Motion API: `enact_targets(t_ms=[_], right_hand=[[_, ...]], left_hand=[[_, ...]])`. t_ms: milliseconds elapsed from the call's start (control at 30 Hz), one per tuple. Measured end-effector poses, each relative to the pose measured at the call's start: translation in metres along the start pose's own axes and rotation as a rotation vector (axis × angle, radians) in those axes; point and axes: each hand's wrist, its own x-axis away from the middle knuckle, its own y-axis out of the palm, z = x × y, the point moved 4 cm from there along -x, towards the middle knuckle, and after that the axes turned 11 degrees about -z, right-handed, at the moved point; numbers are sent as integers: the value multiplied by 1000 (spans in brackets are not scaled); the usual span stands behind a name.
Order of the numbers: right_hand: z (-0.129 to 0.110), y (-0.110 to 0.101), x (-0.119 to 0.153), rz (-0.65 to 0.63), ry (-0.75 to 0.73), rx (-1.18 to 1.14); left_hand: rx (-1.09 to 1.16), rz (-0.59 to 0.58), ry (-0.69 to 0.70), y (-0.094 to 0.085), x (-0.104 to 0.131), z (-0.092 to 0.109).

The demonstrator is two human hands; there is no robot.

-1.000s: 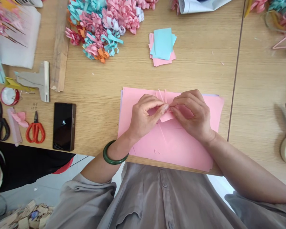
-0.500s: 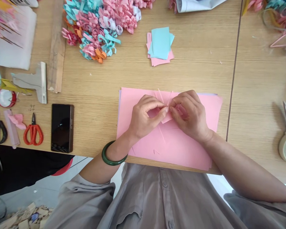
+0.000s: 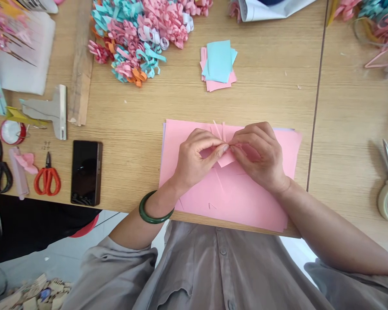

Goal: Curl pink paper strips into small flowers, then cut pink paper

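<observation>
Worktop (image 3: 132,133), pale wood grain, w/ a seam running nr its R end. Lg pink sheets (image 3: 245,202) lie at the nr edge, directly under both hands, a lilac edge peeking out beneath. Heap of curled paper fringe (image 3: 155,30) (pink, aqua, white, some orange) at the far side, L of centre, well apart from the hands. L hand (image 3: 198,155) & R hand (image 3: 258,155) meet over the sheets, approx mid-width; dark green bangle (image 3: 157,220) on the L forearm. Phone (image 3: 86,172), screen dark, flat nr the edge, L of the sheets. Sm stack of cards (image 3: 219,64), aqua on pink, beyond the hands. Red-handled scissors (image 3: 47,178) L of the phone.

Sm pink paper piece (image 3: 226,160) is right at the fingers (image 3: 225,148): both hands have thumb & index tips closed in a pinch on it, tips side by side, nearly touching. Lower corner of the piece shows just below the tips; exact grip pt hidden. Other fingers curled, loosely bent. Thin pink strips (image 3: 223,129) poke up just beyond the tips. Tiny pink offcut (image 3: 212,206) on the sheets, nr side.
</observation>
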Motion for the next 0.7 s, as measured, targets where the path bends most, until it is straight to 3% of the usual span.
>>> enact_targets(t_ms=[400,700], right_hand=[[4,3,0,-34,-102,140],[-4,2,1,12,-220,296]], left_hand=[[-57,-44,40,2,0,1],[75,-77,-71,-1,0,-1]])
